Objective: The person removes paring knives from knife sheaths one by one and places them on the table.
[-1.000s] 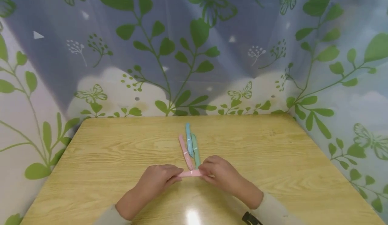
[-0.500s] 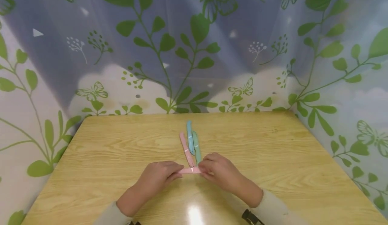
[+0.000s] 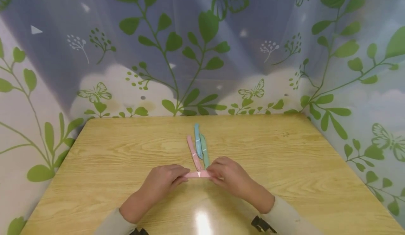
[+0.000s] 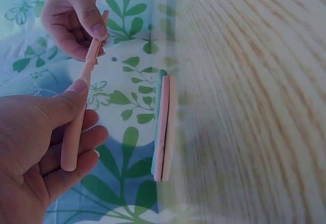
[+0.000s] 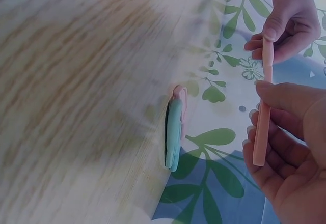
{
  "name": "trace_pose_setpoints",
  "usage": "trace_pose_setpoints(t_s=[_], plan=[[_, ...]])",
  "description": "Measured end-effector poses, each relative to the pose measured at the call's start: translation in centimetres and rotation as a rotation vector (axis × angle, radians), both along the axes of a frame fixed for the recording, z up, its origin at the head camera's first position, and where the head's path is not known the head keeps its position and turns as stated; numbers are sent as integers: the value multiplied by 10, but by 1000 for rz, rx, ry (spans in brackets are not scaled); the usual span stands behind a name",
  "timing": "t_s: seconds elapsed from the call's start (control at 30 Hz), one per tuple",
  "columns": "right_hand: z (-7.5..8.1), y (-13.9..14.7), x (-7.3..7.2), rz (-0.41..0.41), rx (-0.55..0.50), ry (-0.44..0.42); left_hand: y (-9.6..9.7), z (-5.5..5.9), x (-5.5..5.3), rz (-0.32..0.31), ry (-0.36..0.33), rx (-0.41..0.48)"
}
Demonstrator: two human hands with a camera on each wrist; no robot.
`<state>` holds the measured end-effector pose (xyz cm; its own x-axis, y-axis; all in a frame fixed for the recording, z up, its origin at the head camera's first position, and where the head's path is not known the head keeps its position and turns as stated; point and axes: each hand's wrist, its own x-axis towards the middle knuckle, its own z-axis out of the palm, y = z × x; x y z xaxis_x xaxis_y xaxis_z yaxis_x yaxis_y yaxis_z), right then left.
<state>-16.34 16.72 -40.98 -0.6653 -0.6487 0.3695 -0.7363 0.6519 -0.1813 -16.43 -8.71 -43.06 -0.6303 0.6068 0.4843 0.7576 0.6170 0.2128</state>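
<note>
Both hands meet at the near middle of the wooden table (image 3: pixel 126 150), holding one pink stick (image 3: pixel 198 174) level between them and raised off the surface: the left hand (image 3: pixel 162 180) pinches its left end between thumb and curled fingers, the right hand (image 3: pixel 229 177) pinches its right end likewise. Just beyond lie three more sticks side by side, pink (image 3: pixel 193 153), blue (image 3: pixel 197 141) and green (image 3: pixel 204 151). Judged from the paired grip, the step in hand is pulling or unfolding the held stick; the next move probably calls for a steady grip at both ends.
</note>
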Motion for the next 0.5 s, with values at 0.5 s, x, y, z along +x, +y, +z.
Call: trace_pose_setpoints(t_s=[0.5], plan=[[1, 1, -2, 28, -4, 18, 6, 3, 5, -3, -48, -2]])
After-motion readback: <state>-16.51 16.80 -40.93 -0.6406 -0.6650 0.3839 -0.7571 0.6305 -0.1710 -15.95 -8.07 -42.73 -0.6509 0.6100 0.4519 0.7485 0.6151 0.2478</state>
